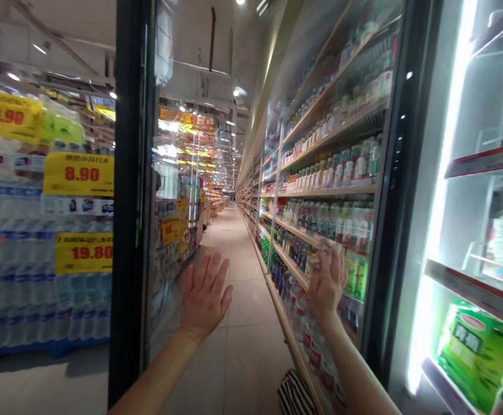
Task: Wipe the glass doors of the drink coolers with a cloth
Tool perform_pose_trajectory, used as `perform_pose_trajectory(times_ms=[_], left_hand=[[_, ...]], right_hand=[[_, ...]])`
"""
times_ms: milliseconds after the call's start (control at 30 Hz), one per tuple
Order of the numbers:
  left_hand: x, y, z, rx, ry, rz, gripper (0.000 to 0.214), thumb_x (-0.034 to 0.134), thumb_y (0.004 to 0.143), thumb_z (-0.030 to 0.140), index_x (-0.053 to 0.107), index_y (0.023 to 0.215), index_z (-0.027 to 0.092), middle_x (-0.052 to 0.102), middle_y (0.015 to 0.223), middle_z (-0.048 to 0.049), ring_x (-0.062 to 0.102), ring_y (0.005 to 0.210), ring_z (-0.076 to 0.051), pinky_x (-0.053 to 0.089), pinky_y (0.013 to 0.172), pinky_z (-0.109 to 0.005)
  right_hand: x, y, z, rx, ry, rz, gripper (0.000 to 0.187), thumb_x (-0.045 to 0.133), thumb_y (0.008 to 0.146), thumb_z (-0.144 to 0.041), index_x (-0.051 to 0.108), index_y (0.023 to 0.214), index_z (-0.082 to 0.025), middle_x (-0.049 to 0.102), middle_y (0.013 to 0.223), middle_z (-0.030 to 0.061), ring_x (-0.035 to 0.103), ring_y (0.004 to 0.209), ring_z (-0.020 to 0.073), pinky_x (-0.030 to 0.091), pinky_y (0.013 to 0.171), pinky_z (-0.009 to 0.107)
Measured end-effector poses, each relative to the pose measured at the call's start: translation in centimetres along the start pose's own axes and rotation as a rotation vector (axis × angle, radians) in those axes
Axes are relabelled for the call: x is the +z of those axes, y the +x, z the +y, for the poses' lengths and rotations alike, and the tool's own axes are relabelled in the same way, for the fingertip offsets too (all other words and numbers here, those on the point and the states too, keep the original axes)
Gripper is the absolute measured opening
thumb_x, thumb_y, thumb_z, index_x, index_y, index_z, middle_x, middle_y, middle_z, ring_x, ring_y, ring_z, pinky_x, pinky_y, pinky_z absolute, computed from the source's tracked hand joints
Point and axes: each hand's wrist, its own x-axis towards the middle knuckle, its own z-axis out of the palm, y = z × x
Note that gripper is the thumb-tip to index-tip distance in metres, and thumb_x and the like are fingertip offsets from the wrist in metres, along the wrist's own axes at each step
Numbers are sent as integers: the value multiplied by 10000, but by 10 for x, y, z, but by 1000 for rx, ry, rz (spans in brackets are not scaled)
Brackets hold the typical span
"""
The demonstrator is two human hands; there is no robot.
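Observation:
My left hand (206, 294) is open, fingers spread, palm flat against the glass door (169, 173) with the black frame on the left. My right hand (327, 282) is raised against a second glass door (342, 86) on the right. Its fingers are closed round a crumpled pale cloth (323, 251) that it presses to the glass. Through that pane show the aisle's shelves of bottled drinks (325, 219).
The lit cooler interior (476, 230) is at the far right, with shelves and green packages (476, 346). Stacks of bottled water with yellow price signs (78, 173) stand at the left. A tiled aisle (238, 276) runs ahead. Striped fabric (295, 395) shows at the bottom.

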Motion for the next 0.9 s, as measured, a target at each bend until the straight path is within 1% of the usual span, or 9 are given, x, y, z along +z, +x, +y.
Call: perform_pose_trajectory(times_ms=[100, 233, 300, 467, 533, 633, 700, 833, 900], left_hand=[[1, 0, -1, -3, -19, -1, 633, 502, 844, 318, 248, 1413, 207, 409, 1390, -105, 232, 1364, -213, 115, 1126, -438], [1, -1, -2, -4, -16, -2, 642, 508, 841, 325, 244, 1415, 208, 406, 1391, -105, 234, 1363, -213, 119, 1125, -435], [1, -1, -3, -6, -11, -6, 638, 508, 840, 325, 253, 1412, 204, 408, 1390, -108, 234, 1364, -212, 121, 1125, -433], [0, 0, 0, 5, -12, 3, 588, 474, 856, 324, 292, 1398, 187, 424, 1380, -119, 218, 1369, -210, 119, 1123, -446], [-1, 1, 0, 4, -14, 5, 581, 476, 855, 324, 303, 1393, 185, 428, 1377, -120, 214, 1370, -208, 122, 1122, -446], [0, 1, 0, -1, -12, 5, 599, 491, 848, 322, 292, 1398, 191, 421, 1382, -116, 223, 1368, -213, 120, 1123, -442], [0, 0, -1, -3, -11, 4, 614, 498, 843, 321, 281, 1403, 196, 411, 1389, -111, 234, 1364, -216, 118, 1125, -437], [0, 0, -1, 2, -19, 9, 621, 501, 842, 317, 270, 1407, 204, 411, 1390, -104, 238, 1362, -215, 118, 1127, -433], [0, 0, -1, 4, -27, 15, 624, 498, 846, 320, 258, 1411, 208, 414, 1388, -104, 240, 1361, -215, 121, 1126, -436]], right_hand=[[2, 8, 5, 102, -10, 96, 463, 387, 850, -194, 451, 1308, -178, 362, 1414, 159, 302, 1327, 299, 301, 1017, 548], [1, -3, -13, -231, 61, -119, 489, 413, 828, -146, 457, 1300, -269, 371, 1427, 66, 266, 1351, 255, 243, 1074, 504], [1, 2, -3, -264, 51, -136, 481, 416, 824, -156, 475, 1285, -277, 392, 1414, 54, 287, 1342, 245, 222, 1086, 502], [4, 44, 38, 190, -51, 91, 457, 373, 830, -203, 502, 1263, -136, 399, 1388, 170, 346, 1301, 294, 318, 1015, 539], [4, 48, 29, 72, -21, 69, 442, 386, 830, -198, 513, 1249, -140, 421, 1376, 159, 322, 1318, 281, 316, 1027, 519], [4, 40, 2, -346, 51, -111, 411, 417, 826, -176, 539, 1216, -223, 464, 1354, 83, 286, 1344, 235, 269, 1072, 471], [5, 39, -4, -452, 59, -160, 413, 425, 821, -170, 542, 1207, -258, 476, 1346, 56, 295, 1341, 223, 238, 1087, 471], [10, 59, 15, -16, -10, 80, 454, 376, 822, -179, 503, 1258, -176, 411, 1387, 132, 322, 1321, 264, 286, 1043, 515], [12, 66, 17, 101, -19, 131, 464, 359, 825, -182, 490, 1270, -154, 395, 1395, 150, 318, 1321, 274, 308, 1025, 522]])
